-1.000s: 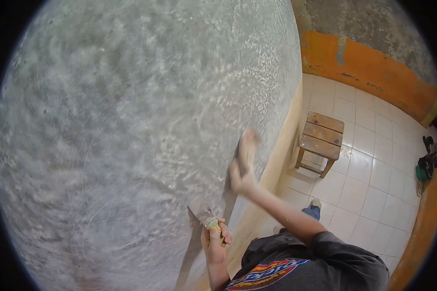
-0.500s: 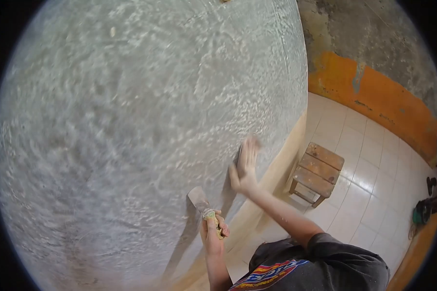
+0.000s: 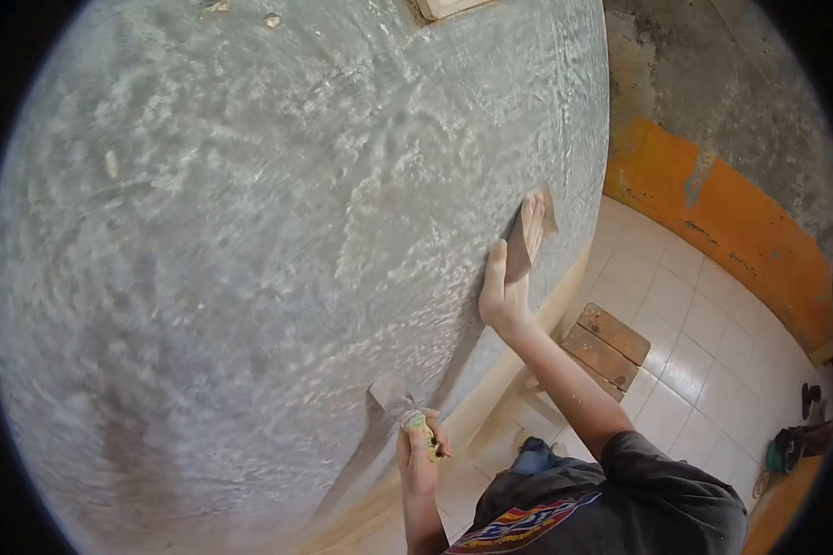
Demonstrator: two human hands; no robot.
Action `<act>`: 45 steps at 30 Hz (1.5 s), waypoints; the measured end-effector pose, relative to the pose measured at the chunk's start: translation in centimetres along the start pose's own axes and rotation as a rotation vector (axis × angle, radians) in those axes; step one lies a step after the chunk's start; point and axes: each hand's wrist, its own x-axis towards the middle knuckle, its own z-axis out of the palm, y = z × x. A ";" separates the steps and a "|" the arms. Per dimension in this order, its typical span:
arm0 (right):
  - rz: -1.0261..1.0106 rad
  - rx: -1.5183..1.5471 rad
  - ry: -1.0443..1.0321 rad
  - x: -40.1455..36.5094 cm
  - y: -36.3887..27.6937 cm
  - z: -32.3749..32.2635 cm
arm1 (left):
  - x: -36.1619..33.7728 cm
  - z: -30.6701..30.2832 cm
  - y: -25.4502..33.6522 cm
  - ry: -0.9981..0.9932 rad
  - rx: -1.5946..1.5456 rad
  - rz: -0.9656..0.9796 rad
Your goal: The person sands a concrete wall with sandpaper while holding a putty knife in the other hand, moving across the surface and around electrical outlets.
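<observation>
My left hand (image 3: 420, 462) is closed around the yellowish, worn handle of a putty knife (image 3: 393, 396). Its broad metal blade points up and left, close over the grey wall (image 3: 250, 277). Further up and to the right, my right hand (image 3: 504, 294) lies along the wall with a brown sheet of sandpaper (image 3: 529, 231) at its fingers. One edge of the sheet flares out past the fingertips, and the thumb sticks up apart on the left. Much of the fingers is hidden by the sheet. Rough, pale patches and streaks mark the wall's surface.
A wooden stool (image 3: 609, 342) stands on the white tiled floor (image 3: 690, 342) to the right, partly behind my right arm. An orange-painted band (image 3: 722, 231) runs along the far wall. A pale fixture (image 3: 449, 7) sits at the top. Dark and green items (image 3: 787, 449) lie far right.
My right hand has moved up and right along the wall, and the brown sheet now shows at it. My left hand with the putty knife shifts slightly down and right in view.
</observation>
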 end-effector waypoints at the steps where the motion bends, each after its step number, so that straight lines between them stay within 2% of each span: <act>1: -0.162 -0.054 -0.055 1.1 -0.1 0.2 | 0.8 0.4 -0.3 -0.038 -0.021 0.021; 2: -0.329 -0.103 -0.115 2.4 -0.5 0.4 | 1.5 0.8 -0.7 -0.038 -0.042 0.029; 4: -0.536 -0.349 -0.499 2.2 -4.7 -1.1 | 2.9 0.8 -0.9 -0.108 0.013 0.004; 6: -0.647 -0.235 -0.619 -1.3 -2.4 -1.5 | 4.4 1.7 -0.4 -0.136 0.037 0.039; 7: -0.655 -0.248 -0.618 -3.3 -0.3 -1.8 | 5.2 2.3 -0.4 -0.166 0.058 0.072; 9: -0.429 -0.217 -0.398 -6.2 4.3 -2.2 | 6.1 3.1 -0.8 -0.193 0.044 0.079; 10: -0.431 -0.228 -0.395 -5.9 5.3 -2.3 | 6.2 3.4 -1.0 -0.204 0.046 0.080; 12: -0.296 -0.217 -0.249 -5.0 6.9 -2.4 | 6.4 4.3 -0.9 -0.218 0.053 0.070; 14: -0.177 -0.100 -0.223 0.8 5.6 -2.5 | 6.5 5.4 -0.6 -0.229 0.060 0.060; 17: -0.238 -0.061 -0.210 8.0 2.9 -3.0 | 6.3 7.1 -0.1 -0.100 0.198 -0.031; 19: -0.306 -0.150 -0.277 7.7 3.6 -3.2 | 6.7 8.5 -0.5 0.048 0.274 -0.138; 20: -0.394 -0.166 -0.298 6.6 5.7 -3.4 | 7.5 9.7 -1.0 0.078 0.306 -0.125; 24: -0.425 -0.197 -0.458 1.1 14.3 -7.1 | 8.5 14.0 -3.4 0.141 0.245 -0.111; 26: -0.326 -0.232 -0.604 1.6 17.1 -9.2 | 8.8 16.0 -4.1 0.175 0.236 -0.105; 32: -0.334 -0.103 -0.392 16.6 12.3 -9.0 | 10.6 20.1 -5.7 0.282 0.350 -0.108; 35: -0.374 -0.073 -0.426 15.5 12.1 -8.6 | 11.2 21.6 -6.4 0.309 0.364 -0.115; 36: -0.415 -0.125 -0.495 13.9 13.0 -9.2 | 11.0 22.2 -6.6 0.332 0.330 -0.120; 37: -0.418 -0.114 -0.494 11.4 14.8 -9.9 | 10.7 22.7 -6.5 0.341 0.333 -0.113; 39: -0.394 -0.161 -0.627 7.3 18.8 -11.1 | 10.9 23.6 -6.4 0.372 0.297 -0.146; 43: -0.336 -0.123 -0.607 7.1 19.6 -12.3 | 10.7 22.9 -6.8 0.346 0.296 -0.123; 45: -0.285 -0.131 -0.423 11.3 18.1 -11.1 | 11.1 23.0 -6.6 0.333 0.342 -0.134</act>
